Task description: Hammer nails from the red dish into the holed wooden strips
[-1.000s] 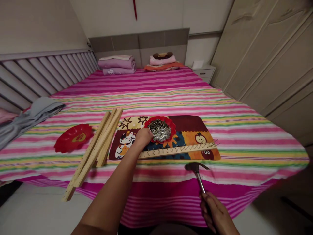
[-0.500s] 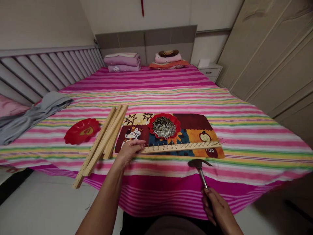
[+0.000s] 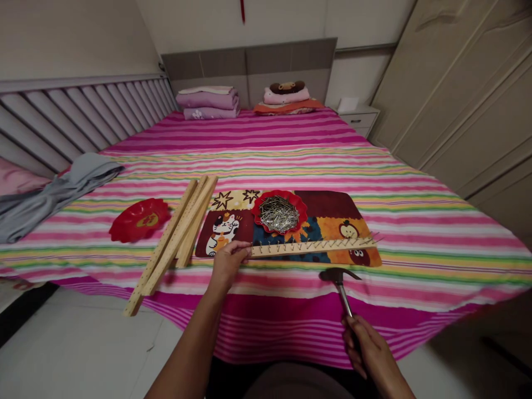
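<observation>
The left hand point(image 3: 226, 263) pinches the end of the nailed strip point(image 3: 311, 248) in a narrow grip, steadying it on the mat point(image 3: 328, 205); the right hand point(image 3: 369, 346) grips the hammer point(image 3: 343, 296) by its handle.

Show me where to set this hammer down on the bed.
Bare bedspread lies under the hammer, right of the cat-print mat and behind it. Crowded: the mat's front edge, where the left hand meets the nailed wooden strip.

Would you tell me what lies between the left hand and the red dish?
Just the printed mat lies between the left hand and the red dish, in the head view.
</observation>
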The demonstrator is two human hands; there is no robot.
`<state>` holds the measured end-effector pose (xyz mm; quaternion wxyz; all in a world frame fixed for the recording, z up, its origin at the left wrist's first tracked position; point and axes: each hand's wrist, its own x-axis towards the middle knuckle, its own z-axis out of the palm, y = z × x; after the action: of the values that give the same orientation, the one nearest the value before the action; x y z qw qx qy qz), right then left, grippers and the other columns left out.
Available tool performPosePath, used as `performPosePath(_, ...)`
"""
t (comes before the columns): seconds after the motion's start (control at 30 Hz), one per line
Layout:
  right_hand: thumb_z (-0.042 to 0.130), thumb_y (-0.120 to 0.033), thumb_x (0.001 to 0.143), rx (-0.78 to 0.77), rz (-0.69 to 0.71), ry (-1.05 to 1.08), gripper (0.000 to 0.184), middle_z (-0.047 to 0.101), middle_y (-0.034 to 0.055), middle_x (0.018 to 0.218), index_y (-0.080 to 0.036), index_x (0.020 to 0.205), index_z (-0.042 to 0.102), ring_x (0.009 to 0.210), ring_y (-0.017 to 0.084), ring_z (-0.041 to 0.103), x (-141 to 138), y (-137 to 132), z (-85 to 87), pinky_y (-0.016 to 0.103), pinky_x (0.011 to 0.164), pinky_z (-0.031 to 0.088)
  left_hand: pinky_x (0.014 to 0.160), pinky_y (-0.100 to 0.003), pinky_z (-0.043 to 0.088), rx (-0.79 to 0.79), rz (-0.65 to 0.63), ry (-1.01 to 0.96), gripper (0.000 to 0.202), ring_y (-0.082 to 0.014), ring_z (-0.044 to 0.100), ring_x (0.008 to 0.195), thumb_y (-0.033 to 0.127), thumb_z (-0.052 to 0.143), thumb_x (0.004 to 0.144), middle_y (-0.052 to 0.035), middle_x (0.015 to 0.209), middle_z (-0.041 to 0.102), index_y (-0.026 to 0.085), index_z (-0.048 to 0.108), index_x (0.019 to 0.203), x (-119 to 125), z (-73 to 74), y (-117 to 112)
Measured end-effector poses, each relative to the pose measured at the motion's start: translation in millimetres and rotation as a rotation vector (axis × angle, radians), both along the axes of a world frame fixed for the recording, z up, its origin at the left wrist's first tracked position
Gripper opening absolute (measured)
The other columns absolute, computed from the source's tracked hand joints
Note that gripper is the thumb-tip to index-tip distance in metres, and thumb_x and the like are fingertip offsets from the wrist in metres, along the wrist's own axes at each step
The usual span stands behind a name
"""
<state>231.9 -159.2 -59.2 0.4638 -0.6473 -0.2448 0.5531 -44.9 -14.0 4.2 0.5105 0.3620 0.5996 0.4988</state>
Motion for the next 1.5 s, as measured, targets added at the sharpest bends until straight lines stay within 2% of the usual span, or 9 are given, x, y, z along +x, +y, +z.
performPosePath(0.23, 0.058, -0.059, 0.073, 0.001, 0.006, -0.002, 0.04, 0.042, -0.0082, 0.052, -0.02, 0.08, 0.05, 0.033, 0.004, 0.029, -1, 0, 2.1, 0.015, 0.028, 0.018, 0.052, -0.021, 0.045, 0.039, 0.005, 0.082, 0.025, -0.0129, 0.06, 0.062, 0.033, 0.072, 0.053, 0.0002, 0.061, 0.065, 0.016, 0.067, 0.071, 3, -6.8, -1)
performPosePath(0.47, 0.057, -0.059, 0.073, 0.013, 0.017, -0.001, 0.04, 0.043, -0.0082, 0.052, -0.021, 0.079, 0.051, 0.033, 0.004, 0.028, -1, 0, 2.0, 0.015, 0.027, 0.019, 0.053, -0.021, 0.046, 0.046, -0.01, 0.166, 0.021, -0.013, 0.06, 0.063, 0.032, 0.068, 0.057, 0.0006, 0.063, 0.065, 0.017, 0.066, 0.072, 3, -7.1, -2)
performPosePath(0.6, 0.057, -0.06, 0.074, 0.015, 0.022, -0.004, 0.04, 0.043, -0.008, 0.052, -0.02, 0.079, 0.051, 0.032, 0.004, 0.028, 1, 0, -1.0, 0.016, 0.027, 0.019, 0.054, -0.022, 0.045, 0.042, -0.018, 0.239, 0.015, -0.011, 0.057, 0.057, 0.029, 0.064, 0.06, 0.002, 0.062, 0.065, 0.018, 0.066, 0.07, 5, -6.2, -4)
performPosePath(0.83, 0.056, -0.061, 0.074, 0.023, 0.033, -0.004, 0.041, 0.043, -0.0079, 0.052, -0.02, 0.08, 0.052, 0.032, 0.004, 0.029, 2, 0, -0.5, 0.016, 0.027, 0.019, 0.053, -0.021, 0.038, 0.094, 0.0, 0.479, 0.01, -0.0099, 0.049, 0.052, 0.029, 0.062, 0.066, 0.0054, 0.053, 0.056, 0.019, 0.063, 0.066, 8, -7.2, -9)
performPosePath(1.07, 0.058, -0.061, 0.072, 0.013, 0.011, -0.006, 0.041, 0.042, -0.008, 0.053, -0.02, 0.079, 0.052, 0.034, 0.005, 0.029, 1, -1, -0.3, 0.015, 0.026, 0.019, 0.067, -0.023, 0.042, 0.225, -0.05, 0.734, 0.007, -0.0121, 0.057, 0.067, 0.022, 0.059, 0.071, 0.002, 0.068, 0.064, 0.02, 0.062, 0.066, 9, -9.6, -10)
performPosePath(1.27, 0.056, -0.061, 0.073, 0.03, 0.017, -0.014, 0.042, 0.044, -0.0077, 0.052, -0.02, 0.079, 0.052, 0.032, 0.004, 0.029, 1, 0, -3.2, 0.015, 0.027, 0.019, 0.071, -0.024, 0.044, 0.274, -0.056, 0.792, 0.008, -0.0136, 0.059, 0.072, 0.022, 0.057, 0.074, -0.0004, 0.073, 0.065, 0.019, 0.062, 0.068, 10, -16.7, -10)
performPosePath(1.37, 0.057, -0.06, 0.073, 0.025, 0.01, -0.004, 0.04, 0.043, -0.0081, 0.052, -0.02, 0.079, 0.051, 0.032, 0.004, 0.029, 2, -1, -5.4, 0.015, 0.027, 0.018, 0.069, -0.025, 0.045, 0.266, -0.061, 0.777, 0.006, -0.0134, 0.058, 0.069, 0.024, 0.059, 0.073, -0.0006, 0.074, 0.064, 0.019, 0.062, 0.073, 9, -18.9, -11)
performPosePath(1.5, 0.056, -0.061, 0.074, 0.041, 0.024, 0.0, 0.041, 0.043, -0.0079, 0.052, -0.021, 0.078, 0.051, 0.031, 0.004, 0.026, 5, -1, -14.1, 0.015, 0.026, 0.017, 0.067, -0.027, 0.047, 0.244, -0.019, 0.781, 0.021, -0.0144, 0.058, 0.067, 0.028, 0.061, 0.07, -0.0006, 0.074, 0.06, 0.018, 0.062, 0.089, -2, -20.0, -15)
